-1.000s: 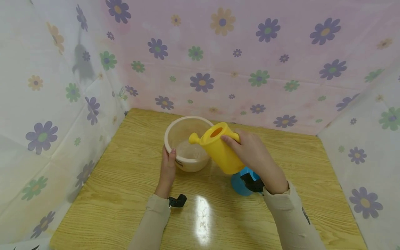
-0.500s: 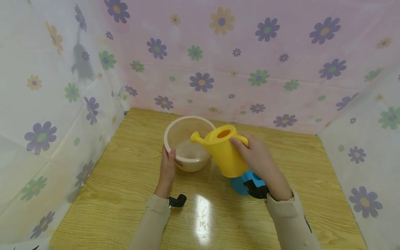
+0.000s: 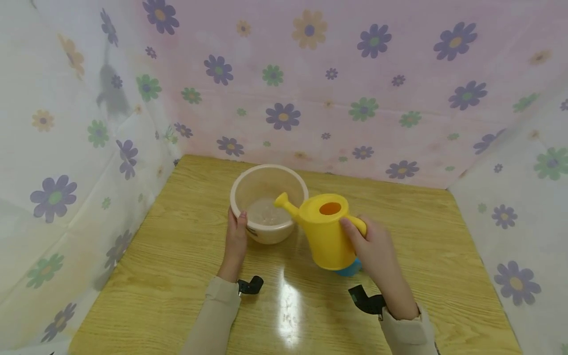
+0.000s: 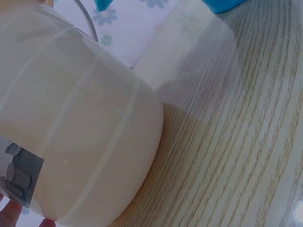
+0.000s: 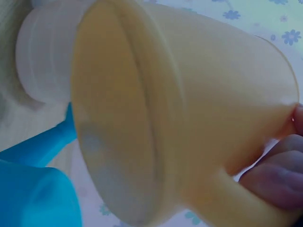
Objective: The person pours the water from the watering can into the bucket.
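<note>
My left hand [image 3: 234,241] grips the near left side of a cream plastic basin [image 3: 271,236], thumb at the rim and fingers along the outside. Rippled, clear water seems to lie on the basin's bottom. My right hand [image 3: 370,244] holds a yellow watering can [image 3: 330,241] by its handle, clear of the table and almost upright. Its spout [image 3: 284,201] reaches over the basin's right rim. In the right wrist view the can's underside [image 5: 113,118] faces the camera. Below and behind the can is a blue plastic thing [image 5: 38,198] with a spout-like arm, mostly hidden in the head view.
The wooden table [image 3: 177,256] carries the basin and the blue thing. Flower-printed sheets [image 3: 328,98] wall in the back and both sides. A black wrist mount [image 3: 366,300] juts from the right forearm, another from the left.
My right hand has moved right and toward me with the watering can, tipping it back nearly upright. The can now covers more of the blue thing. The left hand and basin have stayed.
</note>
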{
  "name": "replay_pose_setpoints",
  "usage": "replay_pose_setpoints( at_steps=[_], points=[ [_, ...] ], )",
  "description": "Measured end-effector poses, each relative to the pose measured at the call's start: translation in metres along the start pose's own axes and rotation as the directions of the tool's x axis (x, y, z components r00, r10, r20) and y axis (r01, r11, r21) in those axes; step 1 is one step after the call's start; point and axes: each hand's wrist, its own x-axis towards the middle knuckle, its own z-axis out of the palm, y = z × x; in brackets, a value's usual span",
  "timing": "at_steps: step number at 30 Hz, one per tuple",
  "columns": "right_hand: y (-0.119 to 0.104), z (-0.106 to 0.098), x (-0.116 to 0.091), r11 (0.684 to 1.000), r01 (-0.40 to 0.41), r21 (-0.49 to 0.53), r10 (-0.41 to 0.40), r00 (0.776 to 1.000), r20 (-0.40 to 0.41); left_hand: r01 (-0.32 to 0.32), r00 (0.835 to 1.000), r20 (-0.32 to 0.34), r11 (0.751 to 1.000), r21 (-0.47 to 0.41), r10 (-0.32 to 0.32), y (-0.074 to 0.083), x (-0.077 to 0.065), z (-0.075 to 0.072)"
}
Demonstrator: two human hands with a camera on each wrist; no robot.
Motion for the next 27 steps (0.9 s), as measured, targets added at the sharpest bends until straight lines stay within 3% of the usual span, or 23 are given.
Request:
replay_pose_setpoints(
  at_steps=[8, 13, 16, 20, 27],
  points=[
    [0.027, 0.013, -0.02, 0.982, -0.013, 0.187, 0.03, 0.996, -0.088, 0.027, 0.999, 0.018, 1.0, -0.008, -0.026, 0.003, -0.001, -0.002],
    [0.039, 0.018, -0.033, 0.966, 0.026, 0.259, -0.001, 0.995, -0.099, 0.027, 0.999, 0.027, 1.0, 0.003, -0.027, 0.025, -0.008, -0.002],
    [0.043, 0.019, -0.04, 0.948, 0.041, 0.315, -0.013, 0.996, -0.089, 0.02, 0.999, 0.027, 1.0, -0.003, -0.02, 0.021, -0.007, -0.002],
    [0.051, 0.021, -0.047, 0.922, 0.027, 0.387, 0.008, 0.996, -0.089, 0.009, 1.0, 0.023, 1.0, -0.012, -0.008, 0.0, 0.0, -0.002],
    [0.059, 0.029, -0.054, 0.899, 0.052, 0.434, 0.027, 0.984, -0.173, -0.004, 1.0, 0.022, 1.0, -0.008, 0.005, -0.001, 0.0, -0.002]
  ],
)
